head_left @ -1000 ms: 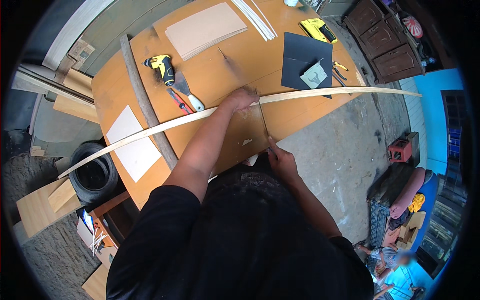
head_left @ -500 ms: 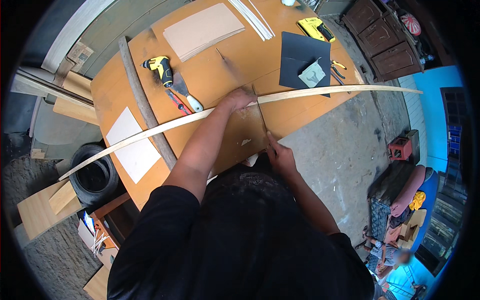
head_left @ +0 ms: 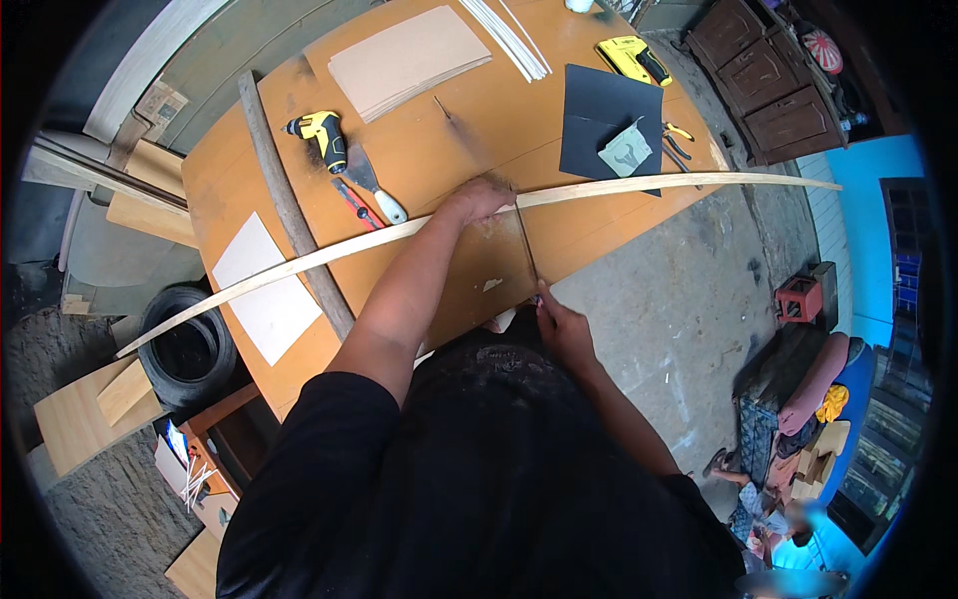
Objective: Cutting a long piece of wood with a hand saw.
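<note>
So from where I'm standing this looks like the sawing part of the job: a long pale wooden strip [head_left: 619, 187] lies right across the orange desk [head_left: 589, 232], and a thin dark saw blade [head_left: 527, 240] meets it at an angle, just beside the left hand [head_left: 487, 198]. That hand is down on the strip, bracing it I'd guess, though I can't tell if the fingers are wrapped round it or only pressing. The right hand [head_left: 567, 327] is closed on the pinkish handle at the saw's near end, down by the desk's edge.

As for the next stroke, I'd say it calls for a firm left hand, fingers clear of the blade, and a straight, easy pull so the cut doesn't wander. Those long free ends could wobble, imo.

The strip itself is slim, smooth-looking and light, and seems to taper toward its tips. It looks bowed, but could be the view bending it. Both ends stick out past the desk, the left one near a black tyre [head_left: 165, 374]. It passes over a grey pole [head_left: 279, 185] and a white sheet [head_left: 244, 262]. Can't make out how deep any cut is.
</note>
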A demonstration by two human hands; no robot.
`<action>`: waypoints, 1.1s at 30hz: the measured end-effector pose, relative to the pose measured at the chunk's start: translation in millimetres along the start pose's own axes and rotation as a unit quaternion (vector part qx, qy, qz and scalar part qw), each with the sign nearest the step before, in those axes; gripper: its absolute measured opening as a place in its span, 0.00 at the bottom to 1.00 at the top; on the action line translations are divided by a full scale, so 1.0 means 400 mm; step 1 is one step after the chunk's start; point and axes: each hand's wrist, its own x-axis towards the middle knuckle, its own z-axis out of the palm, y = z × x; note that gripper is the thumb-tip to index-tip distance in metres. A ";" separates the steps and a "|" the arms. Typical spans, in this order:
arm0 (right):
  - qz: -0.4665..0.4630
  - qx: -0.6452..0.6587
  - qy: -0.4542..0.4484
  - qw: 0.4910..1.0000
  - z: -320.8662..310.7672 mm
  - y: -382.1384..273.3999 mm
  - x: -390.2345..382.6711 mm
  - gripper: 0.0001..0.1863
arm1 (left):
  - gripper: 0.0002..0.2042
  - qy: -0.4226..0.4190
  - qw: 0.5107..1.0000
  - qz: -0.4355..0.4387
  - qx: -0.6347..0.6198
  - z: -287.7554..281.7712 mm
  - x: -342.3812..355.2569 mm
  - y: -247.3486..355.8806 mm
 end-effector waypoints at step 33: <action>0.024 -0.028 -0.031 0.999 -0.021 -0.020 0.072 0.27 | 0.24 0.012 0.999 -0.003 0.041 0.008 0.015 -0.014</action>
